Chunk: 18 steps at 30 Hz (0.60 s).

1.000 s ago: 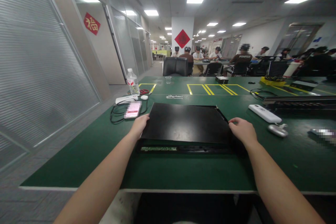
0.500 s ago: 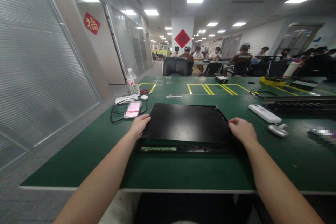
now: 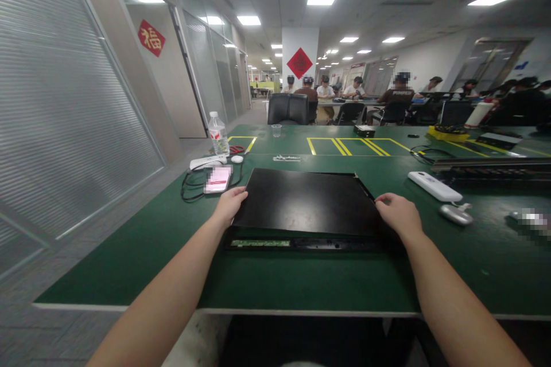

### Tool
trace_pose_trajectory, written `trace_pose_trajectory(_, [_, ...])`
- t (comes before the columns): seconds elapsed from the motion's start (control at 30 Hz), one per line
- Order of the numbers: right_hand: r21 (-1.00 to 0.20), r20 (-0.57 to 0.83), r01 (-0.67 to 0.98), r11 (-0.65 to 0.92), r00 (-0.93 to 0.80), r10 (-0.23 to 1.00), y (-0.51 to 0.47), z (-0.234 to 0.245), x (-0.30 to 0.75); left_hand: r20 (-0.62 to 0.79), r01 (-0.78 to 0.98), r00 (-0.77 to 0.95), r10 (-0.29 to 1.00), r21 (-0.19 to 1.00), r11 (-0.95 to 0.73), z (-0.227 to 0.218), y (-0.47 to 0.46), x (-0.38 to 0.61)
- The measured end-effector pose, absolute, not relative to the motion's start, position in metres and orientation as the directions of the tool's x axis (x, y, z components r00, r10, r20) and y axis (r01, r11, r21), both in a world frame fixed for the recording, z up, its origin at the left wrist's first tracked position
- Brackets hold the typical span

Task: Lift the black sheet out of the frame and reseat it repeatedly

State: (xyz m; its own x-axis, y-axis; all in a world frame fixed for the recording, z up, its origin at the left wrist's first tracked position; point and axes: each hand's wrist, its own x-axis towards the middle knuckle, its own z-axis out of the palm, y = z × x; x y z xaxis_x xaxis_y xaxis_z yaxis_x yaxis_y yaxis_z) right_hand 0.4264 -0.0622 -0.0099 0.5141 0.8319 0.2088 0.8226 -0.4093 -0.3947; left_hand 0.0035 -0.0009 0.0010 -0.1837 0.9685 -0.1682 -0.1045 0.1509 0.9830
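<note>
The left hand (image 3: 230, 206) pinches the left edge of the black panel (image 3: 305, 200), thumb on top; the right hand (image 3: 400, 215) pinches its right edge (whether it also takes the frame below, I cannot tell). The panel lies over the black frame (image 3: 336, 244), whose near strip shows a green circuit board (image 3: 260, 243), on the worktop (image 3: 310, 284). The step seems to be adjusting the panel; the next move probably calls for even, gentle support. Since half a second ago, hands and panel have hardly moved.
</note>
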Motion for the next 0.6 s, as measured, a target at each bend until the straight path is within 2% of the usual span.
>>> trace_pose_trajectory(0.2, [-0.419,0.199,0.813,-0.404,0.516,0.833,-0.061,-0.013,0.431,-0.168,-0.145,-0.198,0.966,0.979,0.141,-0.002,0.003,-0.001])
trace_pose_trajectory(0.47, [-0.477,0.196,0.786,-0.392,0.531,0.825,-0.060,-0.016,0.433,-0.064,-0.076,-0.195,0.979,0.996,0.050,-0.010,0.010,-0.011])
trace_pose_trajectory(0.6, [-0.483,0.200,0.785,-0.388,0.530,0.824,-0.060,-0.016,0.433,-0.032,0.019,-0.157,0.987,0.999,0.035,-0.015,0.012,-0.015])
